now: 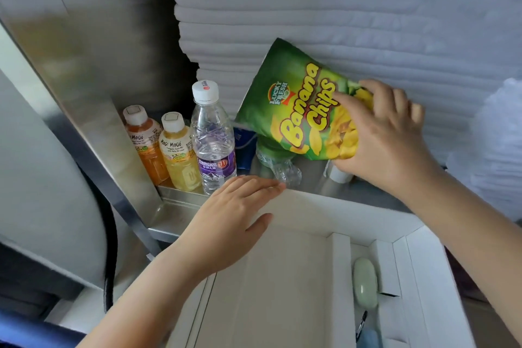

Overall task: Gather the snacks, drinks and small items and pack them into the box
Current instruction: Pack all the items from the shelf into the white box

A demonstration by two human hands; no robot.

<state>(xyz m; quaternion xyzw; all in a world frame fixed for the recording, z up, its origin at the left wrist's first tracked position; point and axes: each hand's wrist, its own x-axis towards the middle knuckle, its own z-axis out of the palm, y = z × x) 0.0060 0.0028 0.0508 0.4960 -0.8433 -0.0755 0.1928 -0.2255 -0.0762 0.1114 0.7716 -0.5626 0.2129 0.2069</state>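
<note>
My right hand grips the green foil banana chips bag by its lower end, tilted above the steel shelf, ready to go into the white cardboard box just below. Left hand flat on the box's far flap, fingers straight, steadying it. Clear plastic water bottle on shelf, not yet packed

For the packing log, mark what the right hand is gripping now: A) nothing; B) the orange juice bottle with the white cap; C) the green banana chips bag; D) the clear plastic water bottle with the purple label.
C: the right hand grips the green banana chips bag by one end, holding it tilted in the air.
</note>
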